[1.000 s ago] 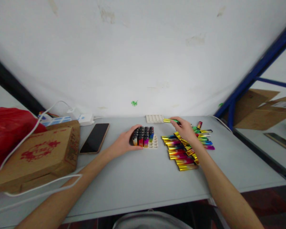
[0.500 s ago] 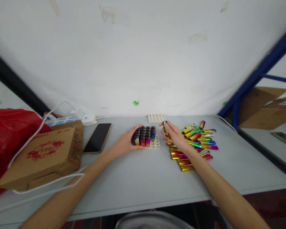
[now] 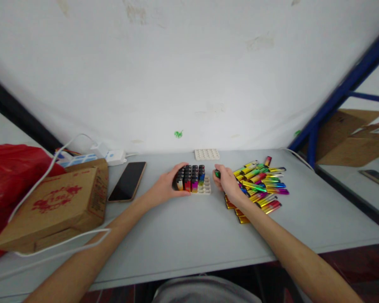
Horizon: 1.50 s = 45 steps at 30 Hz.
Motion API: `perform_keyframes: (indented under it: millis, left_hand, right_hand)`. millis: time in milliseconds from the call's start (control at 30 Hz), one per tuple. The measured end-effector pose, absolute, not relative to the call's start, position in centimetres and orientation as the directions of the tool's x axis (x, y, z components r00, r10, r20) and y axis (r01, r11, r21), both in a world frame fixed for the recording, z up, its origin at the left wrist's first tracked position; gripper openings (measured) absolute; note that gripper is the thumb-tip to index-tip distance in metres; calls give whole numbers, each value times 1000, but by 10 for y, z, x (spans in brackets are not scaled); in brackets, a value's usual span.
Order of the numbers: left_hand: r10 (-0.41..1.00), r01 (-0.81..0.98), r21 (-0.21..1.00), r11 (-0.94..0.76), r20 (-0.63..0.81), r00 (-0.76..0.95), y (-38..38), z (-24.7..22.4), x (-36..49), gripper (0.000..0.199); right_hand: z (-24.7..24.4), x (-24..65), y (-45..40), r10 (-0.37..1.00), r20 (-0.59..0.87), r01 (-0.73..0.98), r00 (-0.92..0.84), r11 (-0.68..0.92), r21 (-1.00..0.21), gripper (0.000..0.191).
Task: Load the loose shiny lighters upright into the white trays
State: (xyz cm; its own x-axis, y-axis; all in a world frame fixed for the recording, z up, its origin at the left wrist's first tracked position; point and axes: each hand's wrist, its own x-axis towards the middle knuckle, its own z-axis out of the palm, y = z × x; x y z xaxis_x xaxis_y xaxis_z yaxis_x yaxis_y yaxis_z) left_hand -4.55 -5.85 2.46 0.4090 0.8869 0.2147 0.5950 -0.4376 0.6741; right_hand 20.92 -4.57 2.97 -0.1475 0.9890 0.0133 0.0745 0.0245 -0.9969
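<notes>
Several colourful lighters (image 3: 187,183) with black tops stand upright in rows in a white tray with round-edged slots (image 3: 207,187). My left hand (image 3: 166,186) curves around the left side of these lighters, thumb at the front and fingers behind. To the right of the tray, my right hand (image 3: 229,185) is closed around a lighter, whose dark green end (image 3: 217,173) shows above the fist. The rest of that lighter is hidden by the fingers. A loose pile of shiny lighters (image 3: 255,187) in gold, green, red and blue lies beside and under my right hand.
A second white slotted tray (image 3: 206,154) lies against the wall. On the left are a phone (image 3: 128,182), a cardboard box (image 3: 63,200), a red bag (image 3: 15,168), a white cable and a power strip (image 3: 116,157). A blue metal frame (image 3: 312,145) borders the right.
My right hand has turned, so the green lighter is now mostly hidden in the fist. My left hand stays at the lighters in the tray. The view has shifted slightly.
</notes>
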Motion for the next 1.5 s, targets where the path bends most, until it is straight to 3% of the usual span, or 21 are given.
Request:
perform_keyframes:
  millis: [233, 500, 600, 733, 867, 1000, 1233, 1500]
  left_hand:
    - [886, 597, 670, -441, 217, 411, -58, 22, -47, 100]
    - [888, 594, 678, -432, 206, 410, -58, 24, -47, 101]
    - [891, 596, 681, -425, 202, 406, -58, 24, -46, 101]
    - [889, 594, 678, -432, 211, 406, -58, 23, -47, 103]
    - [887, 586, 682, -437, 218, 408, -58, 23, -46, 101]
    - [889, 598, 673, -435, 217, 403, -59, 25, -45, 99]
    - [884, 583, 681, -442, 220, 412, -59, 25, -45, 98]
    - [890, 578, 697, -425, 203, 409, -58, 23, -46, 100]
  right_hand:
    - [26, 210, -42, 986, 34, 104, -163, 51, -993, 48]
    - [27, 213, -42, 984, 30, 102, -174, 49, -994, 65]
    - [33, 219, -46, 966, 164, 191, -199, 203, -961, 69]
    - [42, 228, -50, 866, 423, 427, -265, 499, -754, 49]
    - [45, 231, -50, 754, 552, 474, -356, 655, -589, 32]
    - [45, 232, -50, 744, 530, 481, -406, 668, -568, 29]
    - [45, 237, -51, 742, 408, 419, -532, 650, -634, 22]
    - [41, 239, -47, 656, 389, 485, -646, 747, -455, 22]
